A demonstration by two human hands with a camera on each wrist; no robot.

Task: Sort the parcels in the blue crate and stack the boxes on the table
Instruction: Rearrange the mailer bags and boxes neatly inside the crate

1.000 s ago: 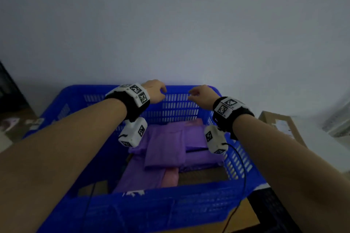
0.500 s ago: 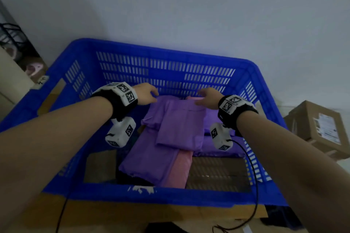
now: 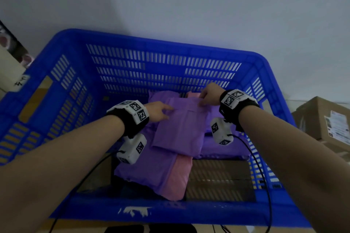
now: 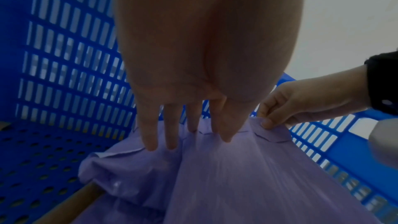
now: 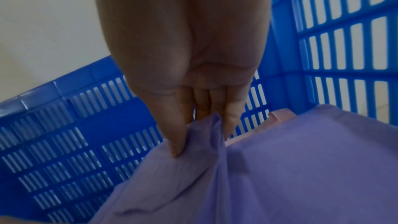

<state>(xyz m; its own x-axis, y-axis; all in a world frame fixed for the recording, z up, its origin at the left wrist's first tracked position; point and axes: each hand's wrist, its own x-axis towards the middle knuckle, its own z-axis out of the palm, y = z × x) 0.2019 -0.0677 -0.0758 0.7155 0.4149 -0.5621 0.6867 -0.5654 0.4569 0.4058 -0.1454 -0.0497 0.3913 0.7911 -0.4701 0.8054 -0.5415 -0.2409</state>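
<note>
A blue slatted crate (image 3: 161,73) holds several soft parcels. The top purple parcel (image 3: 180,130) lies on a larger purple one (image 3: 147,168) and a pink one (image 3: 180,176). My right hand (image 3: 207,95) pinches the top parcel's far edge between thumb and fingers (image 5: 178,142), and the plastic (image 5: 301,168) bunches there. My left hand (image 3: 159,112) reaches to the same parcel's far left corner. Its fingers (image 4: 150,140) are straight, with tips touching the purple plastic (image 4: 247,176). The right hand (image 4: 290,103) shows beside them.
A brown cardboard box (image 3: 217,176) lies on the crate floor at the near right, under the parcels. A labelled cardboard box (image 3: 322,117) stands outside the crate on the right. A grey wall rises behind the crate. Wrist-camera cables hang into the crate.
Both hands came down from the crate's far rim onto the top purple parcel. The right hand took its far edge in a pinch. The head view tilted down into the crate.
</note>
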